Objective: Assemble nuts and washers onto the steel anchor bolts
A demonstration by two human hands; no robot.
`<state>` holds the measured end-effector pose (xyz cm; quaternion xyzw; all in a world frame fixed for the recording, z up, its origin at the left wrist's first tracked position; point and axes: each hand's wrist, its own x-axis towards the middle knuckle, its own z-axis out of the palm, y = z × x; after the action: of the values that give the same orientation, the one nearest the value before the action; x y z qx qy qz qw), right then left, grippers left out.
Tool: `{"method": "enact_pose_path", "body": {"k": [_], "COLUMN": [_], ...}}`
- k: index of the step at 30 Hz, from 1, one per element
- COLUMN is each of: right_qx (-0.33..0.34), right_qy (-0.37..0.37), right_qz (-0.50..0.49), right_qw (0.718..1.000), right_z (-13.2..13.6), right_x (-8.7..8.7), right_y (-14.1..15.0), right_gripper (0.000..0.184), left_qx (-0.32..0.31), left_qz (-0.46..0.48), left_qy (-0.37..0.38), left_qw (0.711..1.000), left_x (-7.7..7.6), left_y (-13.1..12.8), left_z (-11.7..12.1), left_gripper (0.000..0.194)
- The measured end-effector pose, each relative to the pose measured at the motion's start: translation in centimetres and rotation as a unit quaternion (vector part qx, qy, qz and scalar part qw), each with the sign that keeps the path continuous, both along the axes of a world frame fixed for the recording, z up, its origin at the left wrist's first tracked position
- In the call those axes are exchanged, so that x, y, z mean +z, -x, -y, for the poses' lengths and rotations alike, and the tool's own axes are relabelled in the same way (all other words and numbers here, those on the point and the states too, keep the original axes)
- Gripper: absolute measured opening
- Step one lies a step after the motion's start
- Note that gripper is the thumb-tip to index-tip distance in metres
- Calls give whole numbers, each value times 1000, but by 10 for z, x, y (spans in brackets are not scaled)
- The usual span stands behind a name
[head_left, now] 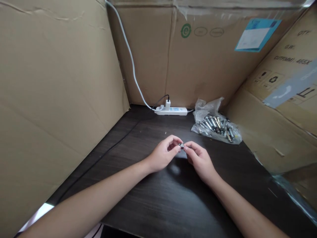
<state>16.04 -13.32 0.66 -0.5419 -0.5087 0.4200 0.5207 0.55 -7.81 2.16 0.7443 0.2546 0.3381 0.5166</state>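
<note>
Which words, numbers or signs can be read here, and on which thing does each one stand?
"QTY", "G.W." and "CUFT(MM): 465X" on the right cardboard box.
Recycling sign on the same box.
Green round sign on the back cardboard box; two ovals beside it unreadable.
Blue and white label: too blurred.
Power strip: print too small.

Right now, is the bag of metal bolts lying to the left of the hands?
No, the bag of bolts lies right of both hands, near the cardboard wall.
</note>
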Motion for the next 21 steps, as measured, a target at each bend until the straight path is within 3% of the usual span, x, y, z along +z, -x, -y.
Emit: {"method": "enact_pose_path", "body": {"k": [7, 14, 17, 20, 21], "right_qx": [15, 28, 20, 24, 27], "right_qy": [42, 76, 63, 29, 19], "right_qz": [-40, -85, -53, 26, 45], "right_qw": [998, 993, 996, 999, 998], "right_z": [2, 1, 2, 4, 4], "right_x": [3, 2, 3, 5, 6], "right_y": [4, 6, 5, 6, 6], "right_gripper": [31, 33, 32, 29, 29], "left_qx": [-32, -25, -16, 9, 10], "left_qz": [-91, -93, -98, -130, -149], "left_qy": [-117, -171, -149, -149, -161], "left_qw": [988, 980, 984, 980, 976], "left_x": [-1, -2, -1, 1, 2], "left_y": [10, 11, 12, 13, 12], "left_z": [-5, -3, -3, -3, -4], "left_gripper": [17, 23, 25, 15, 20]}}
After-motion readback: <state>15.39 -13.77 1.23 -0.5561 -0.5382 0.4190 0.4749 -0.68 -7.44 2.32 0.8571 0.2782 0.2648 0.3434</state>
